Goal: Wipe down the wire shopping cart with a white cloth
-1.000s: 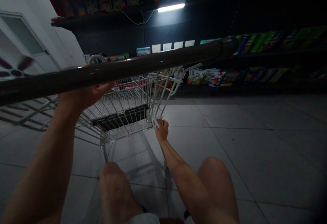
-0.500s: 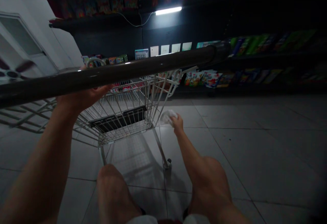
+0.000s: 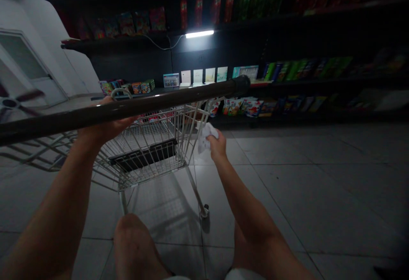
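A wire shopping cart (image 3: 150,144) stands just in front of me, its dark handle bar (image 3: 134,105) crossing the view. My left hand (image 3: 105,129) is wrapped round the handle bar from below. My right hand (image 3: 217,146) is closed on a crumpled white cloth (image 3: 206,135) and holds it against the right side of the cart's wire frame. My bare knees show at the bottom of the view.
Dark shelves (image 3: 287,80) with coloured packets and bottles run along the back wall under a strip light (image 3: 200,34). A white door (image 3: 28,67) is at the left, with a spinning fan (image 3: 12,103) near it. Grey floor tiles (image 3: 303,178) stretch to the right.
My right hand left the cart's lower corner, swung out to the right with the cloth, then rose to the upper right side of the frame. The view tilted up.
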Motion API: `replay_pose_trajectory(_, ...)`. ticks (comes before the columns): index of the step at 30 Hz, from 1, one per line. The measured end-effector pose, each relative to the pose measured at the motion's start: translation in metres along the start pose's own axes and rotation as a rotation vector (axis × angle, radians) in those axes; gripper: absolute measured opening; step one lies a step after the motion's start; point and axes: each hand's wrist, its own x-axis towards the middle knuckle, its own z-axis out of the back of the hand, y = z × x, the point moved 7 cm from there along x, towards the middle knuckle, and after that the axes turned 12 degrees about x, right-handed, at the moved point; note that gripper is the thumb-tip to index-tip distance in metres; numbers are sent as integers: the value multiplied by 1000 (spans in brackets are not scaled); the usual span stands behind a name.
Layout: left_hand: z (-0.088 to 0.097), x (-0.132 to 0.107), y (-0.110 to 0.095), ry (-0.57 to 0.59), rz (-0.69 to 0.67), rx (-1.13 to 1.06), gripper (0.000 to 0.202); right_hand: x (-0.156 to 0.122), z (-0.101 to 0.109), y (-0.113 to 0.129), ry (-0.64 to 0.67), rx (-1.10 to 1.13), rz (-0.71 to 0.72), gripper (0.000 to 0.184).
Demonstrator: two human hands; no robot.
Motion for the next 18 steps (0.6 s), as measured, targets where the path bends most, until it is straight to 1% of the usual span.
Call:
replay_pose_trajectory(1, 1, 0, -1, 18, 8, 3, 61, -5, 4, 15, -73, 120, 12, 36)
replay_pose_trajectory(2, 3, 0, -2, 37, 20, 9, 60, -9, 2, 34, -103, 259, 19, 35)
replay_pose_trajectory(3, 3, -1, -3, 55, 33, 17, 60, -14, -8, 54, -69, 386, 8, 33)
replay_pose_trajectory(4, 4, -1, -4, 65, 44, 28, 60, -19, -23, 74, 18, 487, -21, 29)
replay_pose_trajectory(6, 5, -2, -4, 57, 68, 58, 62, -29, -60, 114, 222, 603, -80, 21)
replay_pose_trajectory(7, 6, -2, -5, 49, 68, 73, 62, -34, -76, 131, 289, 638, -88, 18)
replay_pose_trajectory(9, 6, -2, -7, 36, 51, 98, 62, -43, -100, 152, 336, 707, -78, 16)
replay_pose_trajectory(10, 5, -2, -8, 34, 39, 112, 61, -47, -109, 156, 331, 740, -76, 15)
replay_pose_trajectory(12, 4, -1, -9, 41, 14, 136, 61, -61, -126, 150, 323, 775, -111, 13)
replay_pose_trajectory(13, 3, -1, -8, 43, 7, 143, 61, -72, -135, 143, 336, 775, -152, 12)
replay_pose_trajectory(15, 1, -1, -4, 44, 3, 141, 62, -100, -150, 125, 420, 726, -285, 11)
replay_pose_trajectory(16, 1, -1, 0, 43, 7, 137, 63, -116, -155, 118, 479, 679, -361, 12)
replay_pose_trajectory(17, 0, -1, 3, 42, 9, 130, 64, -129, -155, 115, 528, 635, -416, 13)
replay_pose_trajectory(18, -1, -2, 7, 40, 9, 117, 65, -135, -150, 118, 545, 592, -415, 16)
